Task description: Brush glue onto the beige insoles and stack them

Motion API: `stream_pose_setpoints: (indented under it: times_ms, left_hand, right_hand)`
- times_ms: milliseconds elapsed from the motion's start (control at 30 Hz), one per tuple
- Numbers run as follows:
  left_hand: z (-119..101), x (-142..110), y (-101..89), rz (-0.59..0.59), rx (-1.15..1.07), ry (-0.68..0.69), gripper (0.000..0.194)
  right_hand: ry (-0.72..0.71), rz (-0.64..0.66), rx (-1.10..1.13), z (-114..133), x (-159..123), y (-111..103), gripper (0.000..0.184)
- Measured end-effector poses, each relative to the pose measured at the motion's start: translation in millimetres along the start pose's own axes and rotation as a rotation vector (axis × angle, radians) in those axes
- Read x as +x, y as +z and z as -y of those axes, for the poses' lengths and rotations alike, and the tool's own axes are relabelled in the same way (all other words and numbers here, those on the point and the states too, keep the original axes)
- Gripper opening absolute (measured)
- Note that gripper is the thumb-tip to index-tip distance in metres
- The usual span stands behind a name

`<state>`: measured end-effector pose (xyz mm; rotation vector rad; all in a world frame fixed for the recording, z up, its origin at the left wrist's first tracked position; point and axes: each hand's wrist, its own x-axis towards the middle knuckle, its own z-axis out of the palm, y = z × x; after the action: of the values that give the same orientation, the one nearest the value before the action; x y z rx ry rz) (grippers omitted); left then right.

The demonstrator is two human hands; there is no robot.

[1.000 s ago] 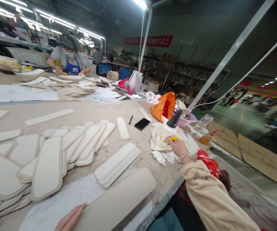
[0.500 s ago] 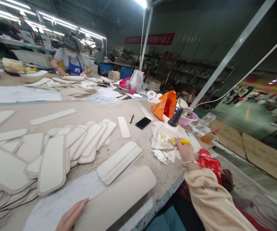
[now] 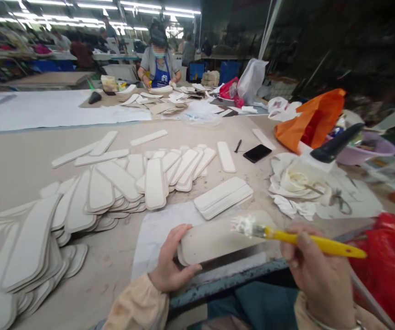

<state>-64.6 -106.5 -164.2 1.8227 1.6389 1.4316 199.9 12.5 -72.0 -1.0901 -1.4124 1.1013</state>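
Risks, left to right: the long beige round-ended panel is lying near the front edge of the brown worktop — it could skew if the left grip is bearing too lightly. The small stack of off-white round-ended strips is sitting just beyond it; a drip from the yellow-handled, paste-loaded brush could foul it.

Grip: left is clasping the panel's left end, opened to about its width — fingers meeting the far edge, thumb the near one. Right grip is pinching the brush handle between thumb and fingers, bristles showing over the panel; can't tell if they're touching.
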Motion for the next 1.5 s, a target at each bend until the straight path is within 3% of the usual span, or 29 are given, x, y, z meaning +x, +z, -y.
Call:
stream_pose_setpoints:
  times_ms: [167,333,467,700,833,933,1067,1200,1300,1500]
  left_hand:
    - [1,-2,1.4,-0.011,-0.085,-0.012,0.08]
    - [3,-3,3.2,-0.028,-0.097,-0.032,0.084]
    - [0,-1,1.8,-0.021,-0.062,-0.032,0.081]
    - [0,-1,0.0,-0.013,0.0,-0.027,0.075]
    - [1,-1,-0.1,-0.016,0.026,-0.02,0.073]
    - [1,0,-0.3,-0.025,0.041,-0.013,0.073]
    - [-1,1,-0.2,-0.034,0.045,-0.003,0.075]
    - [0,0,0.3,-0.039,0.061,-0.013,0.076]
    - [-1,0,0.4,-0.038,0.087,-0.01,0.075]
    - [-2,2,-0.2,-0.045,0.1,0.016,0.071]
  right_hand:
    - [0.099,0.334,0.023,9,-30,58,0.023]
    - [0.029,0.452,-0.084,5,-33,72,0.02]
    - [-0.036,0.322,-0.244,6,-20,54,0.02]
    - [-0.178,0.019,-0.619,2,21,-9,0.028]
    - [-0.199,-0.093,-0.689,6,23,-26,0.03]
    - [-0.109,-0.047,-0.476,14,5,-10,0.025]
    - [0.051,0.204,-0.141,19,-24,38,0.024]
    - [0.133,0.387,-0.081,14,-32,66,0.027]
    - [0.098,0.332,-0.223,8,-21,51,0.03]
    - [-0.133,0.064,-0.69,10,13,-20,0.046]
